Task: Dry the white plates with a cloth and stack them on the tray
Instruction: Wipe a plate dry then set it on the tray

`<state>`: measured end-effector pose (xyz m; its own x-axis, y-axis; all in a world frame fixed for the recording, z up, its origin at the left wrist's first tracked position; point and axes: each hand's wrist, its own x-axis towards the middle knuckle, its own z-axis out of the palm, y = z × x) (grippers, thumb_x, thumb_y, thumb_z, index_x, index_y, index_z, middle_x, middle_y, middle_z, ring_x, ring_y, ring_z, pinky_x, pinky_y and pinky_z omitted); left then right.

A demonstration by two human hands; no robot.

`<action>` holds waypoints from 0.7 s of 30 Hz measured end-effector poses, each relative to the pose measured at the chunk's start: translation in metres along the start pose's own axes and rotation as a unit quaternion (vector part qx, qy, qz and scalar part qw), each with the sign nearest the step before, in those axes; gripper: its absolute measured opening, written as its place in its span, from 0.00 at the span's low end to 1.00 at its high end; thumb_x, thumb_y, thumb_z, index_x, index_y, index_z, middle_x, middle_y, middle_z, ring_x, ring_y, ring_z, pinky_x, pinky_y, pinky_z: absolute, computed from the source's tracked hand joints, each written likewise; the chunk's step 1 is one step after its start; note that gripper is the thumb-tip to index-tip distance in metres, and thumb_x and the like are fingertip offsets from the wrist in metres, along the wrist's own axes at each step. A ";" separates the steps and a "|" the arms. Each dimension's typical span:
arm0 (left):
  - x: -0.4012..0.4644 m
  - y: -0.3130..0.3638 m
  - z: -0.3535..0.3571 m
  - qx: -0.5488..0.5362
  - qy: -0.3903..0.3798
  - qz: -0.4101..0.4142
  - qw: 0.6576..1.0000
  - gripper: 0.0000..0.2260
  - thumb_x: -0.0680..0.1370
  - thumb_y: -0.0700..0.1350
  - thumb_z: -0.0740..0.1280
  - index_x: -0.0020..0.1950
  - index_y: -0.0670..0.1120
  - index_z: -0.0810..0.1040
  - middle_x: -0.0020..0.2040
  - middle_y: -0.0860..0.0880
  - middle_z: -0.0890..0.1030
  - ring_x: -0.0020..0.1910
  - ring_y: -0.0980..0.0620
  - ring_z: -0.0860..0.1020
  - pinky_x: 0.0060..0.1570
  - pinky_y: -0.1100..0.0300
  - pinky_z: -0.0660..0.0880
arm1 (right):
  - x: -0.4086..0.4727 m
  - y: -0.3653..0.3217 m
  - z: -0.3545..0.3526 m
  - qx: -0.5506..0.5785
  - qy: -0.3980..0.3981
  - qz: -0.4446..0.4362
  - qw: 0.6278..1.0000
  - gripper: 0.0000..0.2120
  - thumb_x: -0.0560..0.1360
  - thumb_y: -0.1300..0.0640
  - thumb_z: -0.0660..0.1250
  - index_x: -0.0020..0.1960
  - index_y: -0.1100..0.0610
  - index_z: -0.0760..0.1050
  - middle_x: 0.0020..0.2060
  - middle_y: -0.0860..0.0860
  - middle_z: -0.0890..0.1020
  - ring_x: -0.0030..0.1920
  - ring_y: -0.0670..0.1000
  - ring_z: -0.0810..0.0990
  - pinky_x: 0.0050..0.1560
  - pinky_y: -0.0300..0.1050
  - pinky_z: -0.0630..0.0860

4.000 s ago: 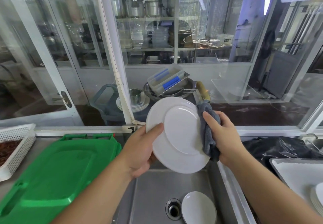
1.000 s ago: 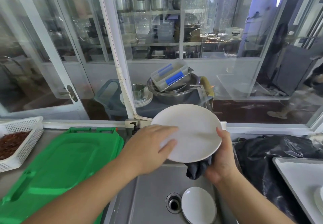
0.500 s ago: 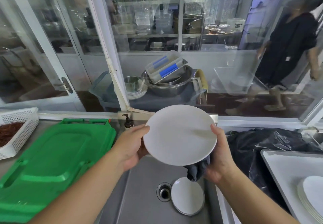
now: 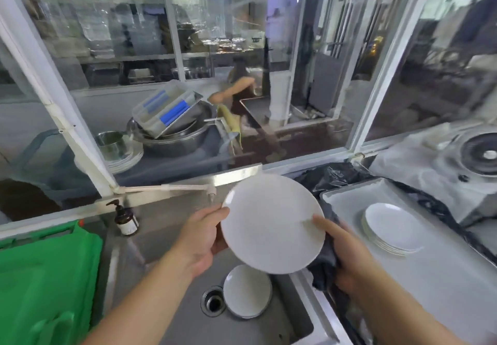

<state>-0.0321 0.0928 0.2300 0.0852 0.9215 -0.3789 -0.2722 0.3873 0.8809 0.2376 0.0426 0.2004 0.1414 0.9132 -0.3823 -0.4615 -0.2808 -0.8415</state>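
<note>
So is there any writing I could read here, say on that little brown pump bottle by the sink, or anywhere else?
No text can be read anywhere.
Brown pump bottle: it has a pale label, too blurred to read.
Blue strips on the clear container behind the glass: no lettering can be made out.
White plate, tray and green lid: no markings show.

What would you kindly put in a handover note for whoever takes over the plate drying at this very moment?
Left hand: holds the left rim of the white plate, raised over the sink.
Right hand: holds the dark cloth against the plate's right edge, thumb on top.
Done: a stack of plates sits on the tray to the right.
Left: put the held plate on that stack, then dry and stack the plate in the sink lying beside the drain.
</note>
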 end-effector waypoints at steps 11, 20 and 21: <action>-0.010 -0.092 0.108 0.089 -0.188 -0.104 0.973 0.09 0.84 0.42 0.67 0.58 0.46 0.86 0.53 0.44 0.89 0.47 0.45 0.88 0.41 0.52 0.84 | -0.121 0.037 -0.139 0.080 0.240 -0.045 0.966 0.18 0.74 0.63 0.72 0.64 0.60 0.79 0.46 0.64 0.85 0.40 0.63 0.86 0.37 0.56 0.82; -0.062 -0.157 0.240 0.157 -0.284 -0.150 0.934 0.10 0.81 0.43 0.68 0.54 0.44 0.89 0.52 0.42 0.88 0.47 0.46 0.88 0.41 0.54 0.83 | -0.208 0.018 -0.271 0.090 0.288 -0.148 0.942 0.17 0.72 0.64 0.73 0.60 0.53 0.82 0.51 0.64 0.87 0.45 0.66 0.87 0.39 0.58 0.83; -0.069 -0.167 0.257 0.155 -0.284 -0.154 0.934 0.09 0.80 0.42 0.69 0.53 0.43 0.89 0.52 0.42 0.88 0.47 0.45 0.87 0.42 0.53 0.83 | -0.217 0.014 -0.288 0.086 0.290 -0.152 0.941 0.18 0.73 0.65 0.73 0.61 0.53 0.82 0.53 0.64 0.87 0.47 0.67 0.87 0.41 0.59 0.83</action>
<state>0.2543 -0.0280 0.1818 0.6317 0.5974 -0.4940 0.1317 0.5453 0.8278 0.4525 -0.2450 0.1620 0.7213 0.6149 -0.3188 -0.4493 0.0651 -0.8910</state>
